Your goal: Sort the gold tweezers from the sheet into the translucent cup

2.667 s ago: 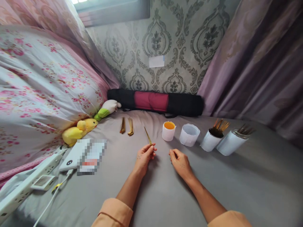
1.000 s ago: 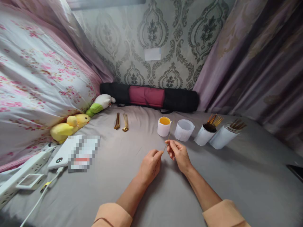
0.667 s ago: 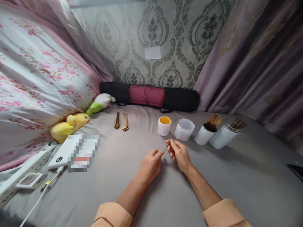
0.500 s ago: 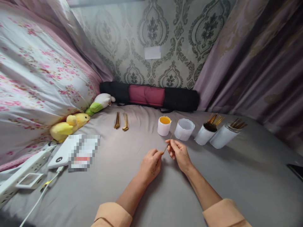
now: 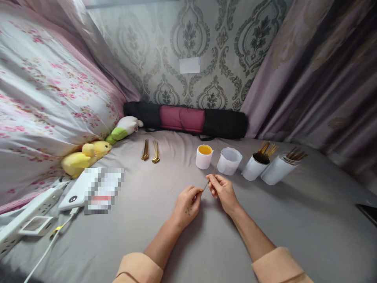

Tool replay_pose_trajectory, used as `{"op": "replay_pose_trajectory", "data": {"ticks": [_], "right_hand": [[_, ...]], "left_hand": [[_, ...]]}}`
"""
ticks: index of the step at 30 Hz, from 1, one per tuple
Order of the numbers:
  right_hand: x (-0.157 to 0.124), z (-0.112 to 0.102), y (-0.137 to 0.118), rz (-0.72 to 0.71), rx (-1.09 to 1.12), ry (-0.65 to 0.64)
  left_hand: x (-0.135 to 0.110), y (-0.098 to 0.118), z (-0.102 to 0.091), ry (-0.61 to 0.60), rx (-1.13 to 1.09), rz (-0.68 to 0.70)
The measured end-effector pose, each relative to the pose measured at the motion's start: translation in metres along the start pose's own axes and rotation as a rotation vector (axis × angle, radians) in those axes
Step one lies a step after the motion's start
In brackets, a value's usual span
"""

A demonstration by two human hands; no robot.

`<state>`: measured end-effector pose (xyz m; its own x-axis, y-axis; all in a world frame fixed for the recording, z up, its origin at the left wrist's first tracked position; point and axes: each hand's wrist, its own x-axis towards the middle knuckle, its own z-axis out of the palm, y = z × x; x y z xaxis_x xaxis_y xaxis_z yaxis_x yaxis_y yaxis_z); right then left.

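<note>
My left hand (image 5: pixel 187 204) and my right hand (image 5: pixel 223 190) meet over the grey bedsheet (image 5: pixel 206 236), both pinched on one thin golden stick (image 5: pixel 206 184) that slants up to the right between them. Just beyond the hands stand a white cup with orange contents (image 5: pixel 204 156) and an empty white cup (image 5: pixel 229 160). Further right, two tilted white cups (image 5: pixel 255 166) (image 5: pixel 277 169) hold several thin sticks. Two small bundles of bent golden pieces (image 5: pixel 150 151) lie on the sheet to the far left of the cups.
A black and maroon bag (image 5: pixel 185 119) lies along the patterned wall. Plush toys (image 5: pixel 85 157) rest against a floral pillow (image 5: pixel 44 110) at left. A power bank (image 5: pixel 73 194), a power strip (image 5: pixel 26 216) and cables sit at lower left. Curtains (image 5: pixel 318 78) hang at right.
At first my left hand alone held the stick with my right hand empty beside it. Now both hands pinch it, close together and nearer the cups. Over the last second they barely move.
</note>
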<state>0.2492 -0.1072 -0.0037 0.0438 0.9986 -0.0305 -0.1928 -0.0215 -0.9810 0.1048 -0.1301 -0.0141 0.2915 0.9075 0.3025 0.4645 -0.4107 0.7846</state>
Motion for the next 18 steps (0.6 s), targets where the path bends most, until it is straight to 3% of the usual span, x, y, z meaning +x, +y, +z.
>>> {"op": "replay_pose_trajectory", "data": {"ticks": [8, 18], "right_hand": [[0.0005, -0.0013, 0.0005, 0.008, -0.032, 0.003], [0.0009, -0.0037, -0.0002, -0.001, -0.112, -0.017]], "left_hand": [[0.0008, 0.0005, -0.0009, -0.033, -0.192, -0.142], [0.0045, 0.0038, 0.0, -0.144, -0.608, -0.539]]}}
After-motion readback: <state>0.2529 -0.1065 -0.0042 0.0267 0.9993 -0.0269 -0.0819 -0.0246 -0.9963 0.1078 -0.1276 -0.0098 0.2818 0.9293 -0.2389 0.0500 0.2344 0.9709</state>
